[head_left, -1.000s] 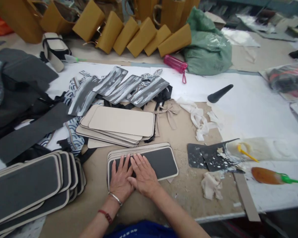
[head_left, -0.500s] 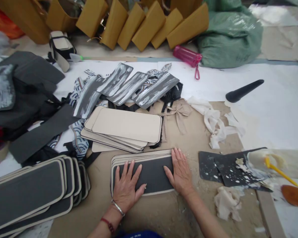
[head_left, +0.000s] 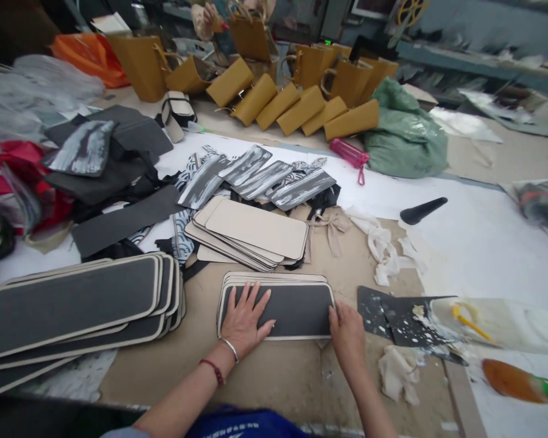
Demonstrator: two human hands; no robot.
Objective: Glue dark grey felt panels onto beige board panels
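In front of me lies a small stack of rounded rectangular panels, its top black panel (head_left: 296, 310) edged in beige. My left hand (head_left: 245, 313) rests flat on the left part of that panel, fingers spread. At the right edge, my right hand (head_left: 348, 331) has its fingers curled in, gripping the panel's end between thumb and fingers. Just behind is a pile of beige panels (head_left: 258, 226), plain side up. Larger black panels (head_left: 73, 298) with beige borders are stacked to my left.
Glue-smeared grey strips (head_left: 246, 173) lie on patterned fabric behind the beige pile. On the right are spattered black sheets (head_left: 399, 319), crumpled cloth (head_left: 399, 371), an orange-brown bottle (head_left: 511, 380) and a black handle-like piece (head_left: 422, 211). Mustard bags (head_left: 301, 112) line the back, near another person's hand (head_left: 206, 13).
My right hand has gone from lying flat on the panel's right end to curling around its edge. The left hand stays spread on it. The view has tilted up, showing more background.
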